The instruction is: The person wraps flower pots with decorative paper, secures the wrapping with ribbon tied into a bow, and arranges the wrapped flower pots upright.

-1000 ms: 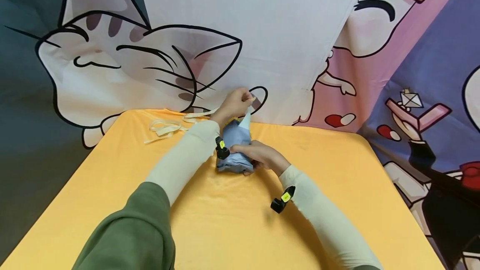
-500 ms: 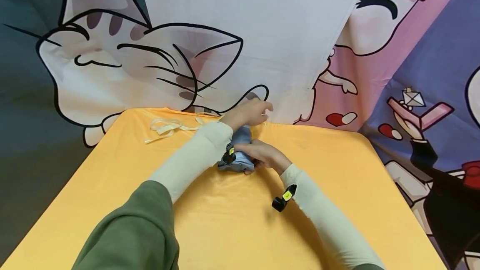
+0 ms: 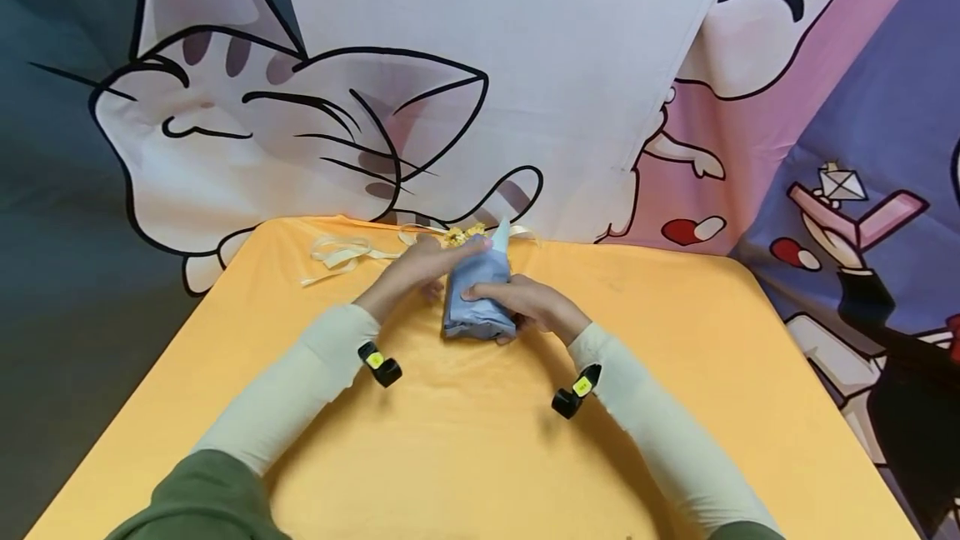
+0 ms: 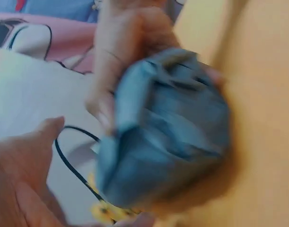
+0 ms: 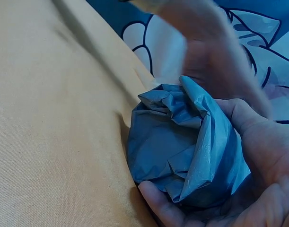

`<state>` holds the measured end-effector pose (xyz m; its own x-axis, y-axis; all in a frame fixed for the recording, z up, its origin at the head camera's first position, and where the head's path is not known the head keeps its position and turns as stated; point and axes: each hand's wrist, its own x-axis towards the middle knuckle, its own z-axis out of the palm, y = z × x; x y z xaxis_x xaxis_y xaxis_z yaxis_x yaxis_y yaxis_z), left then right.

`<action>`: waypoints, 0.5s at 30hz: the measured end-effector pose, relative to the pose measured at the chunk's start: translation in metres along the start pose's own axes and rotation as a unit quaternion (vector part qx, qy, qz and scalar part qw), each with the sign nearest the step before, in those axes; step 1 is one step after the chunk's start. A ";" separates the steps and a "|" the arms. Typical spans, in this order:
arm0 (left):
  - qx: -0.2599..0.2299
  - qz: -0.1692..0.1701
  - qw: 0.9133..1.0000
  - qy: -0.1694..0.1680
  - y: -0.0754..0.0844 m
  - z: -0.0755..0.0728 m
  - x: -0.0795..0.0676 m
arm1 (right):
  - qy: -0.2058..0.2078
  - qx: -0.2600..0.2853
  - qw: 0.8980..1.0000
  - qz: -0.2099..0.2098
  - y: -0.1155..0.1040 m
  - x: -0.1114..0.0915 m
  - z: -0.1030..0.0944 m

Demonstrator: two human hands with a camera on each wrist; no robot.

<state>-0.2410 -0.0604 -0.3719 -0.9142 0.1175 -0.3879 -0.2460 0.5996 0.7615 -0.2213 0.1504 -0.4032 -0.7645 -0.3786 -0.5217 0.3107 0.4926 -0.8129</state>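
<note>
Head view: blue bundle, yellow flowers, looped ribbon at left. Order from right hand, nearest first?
1. Blue bundle: held in the right hand.
2. Yellow flowers: at the bundle's far end, left side.
3. Looped ribbon: farther left, on the table.

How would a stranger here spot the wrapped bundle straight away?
On the yellow table, look near its far edge, below the cat backdrop. There the right hand grips the bundle. Crinkled and blue, it differs from the pale ribbon lying loose to its left.
</note>
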 end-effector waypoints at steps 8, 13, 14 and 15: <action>-0.112 -0.036 0.988 -0.105 -0.033 0.011 0.004 | 0.001 0.010 1.000 -0.013 0.002 0.002 0.001; -0.118 -0.055 0.984 -0.119 -0.040 0.010 0.009 | -0.013 0.024 0.999 -0.016 0.004 0.000 0.001; -0.124 -0.056 0.983 -0.123 -0.041 0.010 0.009 | -0.017 0.028 0.999 -0.017 0.003 -0.001 0.000; -0.130 -0.056 0.982 -0.126 -0.043 0.009 0.010 | -0.020 0.032 0.999 -0.017 0.003 -0.001 0.001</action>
<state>-0.2364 -0.0783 -0.4130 -0.7757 0.2750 -0.5680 -0.4441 0.4015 0.8010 -0.2188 0.1519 -0.4051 -0.7528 -0.4249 -0.5027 0.3214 0.4291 -0.8441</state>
